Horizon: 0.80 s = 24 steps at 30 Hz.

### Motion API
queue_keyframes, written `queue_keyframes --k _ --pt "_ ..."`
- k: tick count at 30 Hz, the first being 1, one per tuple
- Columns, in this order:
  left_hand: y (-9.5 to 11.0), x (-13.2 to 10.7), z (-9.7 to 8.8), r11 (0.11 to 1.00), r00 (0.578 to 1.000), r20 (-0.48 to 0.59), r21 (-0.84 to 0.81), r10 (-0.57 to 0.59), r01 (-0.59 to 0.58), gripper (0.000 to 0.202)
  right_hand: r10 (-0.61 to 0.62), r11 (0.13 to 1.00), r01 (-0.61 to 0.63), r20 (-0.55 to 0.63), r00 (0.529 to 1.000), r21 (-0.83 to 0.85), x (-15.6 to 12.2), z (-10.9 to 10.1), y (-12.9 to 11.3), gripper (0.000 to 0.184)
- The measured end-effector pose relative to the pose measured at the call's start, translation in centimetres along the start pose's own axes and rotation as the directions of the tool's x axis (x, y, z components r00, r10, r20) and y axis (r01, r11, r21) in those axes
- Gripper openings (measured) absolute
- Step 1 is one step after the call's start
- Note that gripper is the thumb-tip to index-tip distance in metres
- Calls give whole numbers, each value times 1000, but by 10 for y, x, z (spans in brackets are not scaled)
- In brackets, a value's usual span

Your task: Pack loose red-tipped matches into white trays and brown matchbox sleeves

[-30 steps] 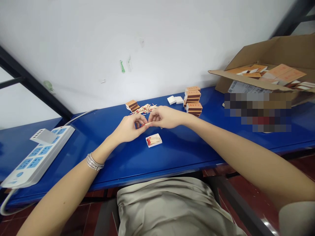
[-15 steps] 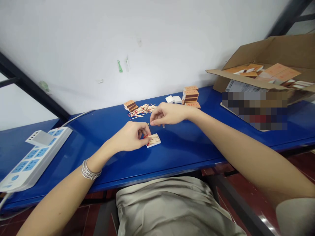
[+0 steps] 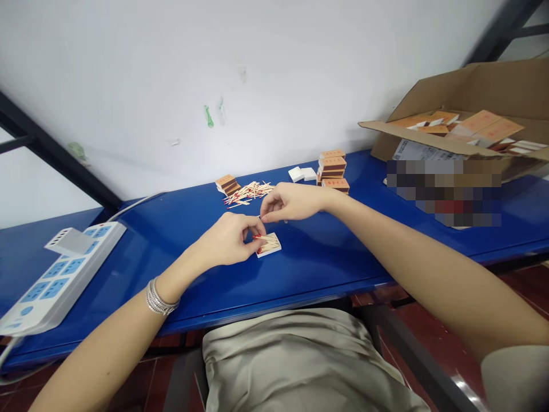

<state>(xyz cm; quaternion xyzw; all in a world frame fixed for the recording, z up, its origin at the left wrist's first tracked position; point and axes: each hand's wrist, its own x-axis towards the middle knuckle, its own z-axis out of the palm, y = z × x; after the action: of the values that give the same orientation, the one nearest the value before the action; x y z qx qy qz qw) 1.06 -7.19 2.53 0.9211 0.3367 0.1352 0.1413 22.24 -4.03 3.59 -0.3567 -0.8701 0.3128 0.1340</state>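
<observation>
On the blue table, my left hand (image 3: 231,237) has its thumb and fingers closed on the left end of a small white matchbox tray (image 3: 269,253). Red-headed matches (image 3: 269,243) lie in this tray, some slanting across the top. Just behind it, my right hand (image 3: 291,201) hovers in a pinch; whatever sits between its fingertips is too small to make out. A loose pile of matches (image 3: 249,193) is spread beyond both hands, beside a short stack of orange matchboxes (image 3: 227,183).
Two white trays (image 3: 302,174) and a taller stack of orange matchboxes (image 3: 333,166) stand near the wall. At right is a cardboard box (image 3: 433,143) holding many matchboxes. A power strip (image 3: 64,274) with a plugged-in adapter occupies the left side.
Both hands have barely moved. My right hand has come slightly lower, and the tray with my left hand has shifted a touch to the right.
</observation>
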Motion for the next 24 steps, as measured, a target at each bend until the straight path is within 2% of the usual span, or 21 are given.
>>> queue_keyframes --k 8,24 --pt "1 0 1 995 999 -30 91 42 -39 13 -10 999 10 -8 1000 -32 1 0 1 25" --pt "0 2 4 990 999 -36 135 41 -35 21 -17 1000 17 6 1000 -12 1 0 2 23"
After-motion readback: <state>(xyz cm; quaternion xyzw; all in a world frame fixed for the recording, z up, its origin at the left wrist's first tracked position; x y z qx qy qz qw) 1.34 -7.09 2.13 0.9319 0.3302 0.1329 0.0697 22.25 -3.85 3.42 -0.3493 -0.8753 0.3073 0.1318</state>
